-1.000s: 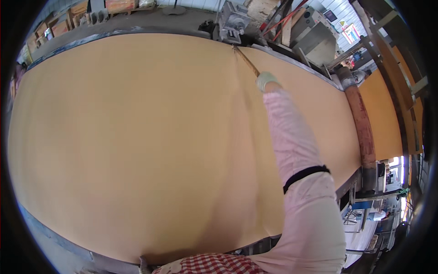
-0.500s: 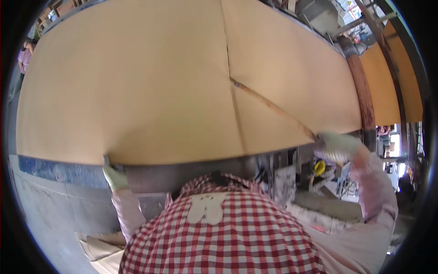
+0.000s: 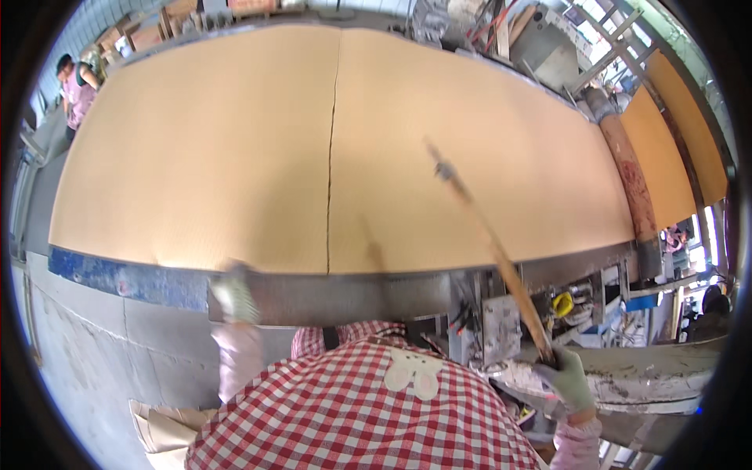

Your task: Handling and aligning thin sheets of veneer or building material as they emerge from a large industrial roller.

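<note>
A wide tan sheet [image 3: 211, 157] covers the table, and a dark cut line [image 3: 330, 172] crosses it from the near edge to the far edge. My right hand [image 3: 572, 382], in a pale glove, is closed around the lower end of a long wooden-handled cutter [image 3: 509, 274]. Its narrow tip, with a metal fitting, hangs over the right part of the sheet and casts a shadow there. At the near table edge, left of centre, is my gloved left hand [image 3: 236, 296], its fingers smeared by motion.
The table's near rail [image 3: 141, 280] is blue at left, dark metal further right. A reddish-brown roller [image 3: 628, 176] stands at the right end, with orange-tan sheet [image 3: 664, 160] beyond. Another person [image 3: 78, 95] stands far left. Folded brown sheets [image 3: 168, 429] lie low on the left.
My right hand has drawn back toward me, lifting the cutter off the sheet. The cut line now reaches the near edge. My left hand has shifted right along the edge.
</note>
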The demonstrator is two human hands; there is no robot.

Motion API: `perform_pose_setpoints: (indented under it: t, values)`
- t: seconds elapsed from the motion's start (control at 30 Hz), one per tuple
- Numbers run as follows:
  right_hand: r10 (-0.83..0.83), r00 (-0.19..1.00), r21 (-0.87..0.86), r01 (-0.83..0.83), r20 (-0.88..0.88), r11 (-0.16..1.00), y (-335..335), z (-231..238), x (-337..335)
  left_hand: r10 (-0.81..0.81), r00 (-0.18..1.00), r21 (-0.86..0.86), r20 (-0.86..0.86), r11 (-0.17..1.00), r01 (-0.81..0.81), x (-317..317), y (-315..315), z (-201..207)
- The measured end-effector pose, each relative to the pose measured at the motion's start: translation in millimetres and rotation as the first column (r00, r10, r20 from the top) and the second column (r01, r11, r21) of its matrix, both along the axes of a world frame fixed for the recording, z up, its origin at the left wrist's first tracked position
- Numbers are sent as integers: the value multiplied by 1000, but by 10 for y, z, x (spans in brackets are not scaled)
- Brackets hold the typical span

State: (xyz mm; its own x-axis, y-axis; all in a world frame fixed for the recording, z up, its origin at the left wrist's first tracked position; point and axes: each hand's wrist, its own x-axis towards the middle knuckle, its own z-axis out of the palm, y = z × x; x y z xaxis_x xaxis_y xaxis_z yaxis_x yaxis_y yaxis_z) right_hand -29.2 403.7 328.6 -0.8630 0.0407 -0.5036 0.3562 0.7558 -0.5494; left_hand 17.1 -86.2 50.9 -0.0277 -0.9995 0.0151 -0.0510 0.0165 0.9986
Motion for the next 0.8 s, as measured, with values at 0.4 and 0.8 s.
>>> perform_pose_setpoints:
  t: [0.4, 0.8]
  values:
    - [127, 755, 79, -100, -644, 992, 282, -2664, -2467, -321, 846, 444, -425, 741, 504, -1110, 936, 1107]
    - [146, 812, -372, -409, -565, 833, -1272, -2994, -1977, -38, 527, 169, -849, 925, 340, -484, 163, 1038]
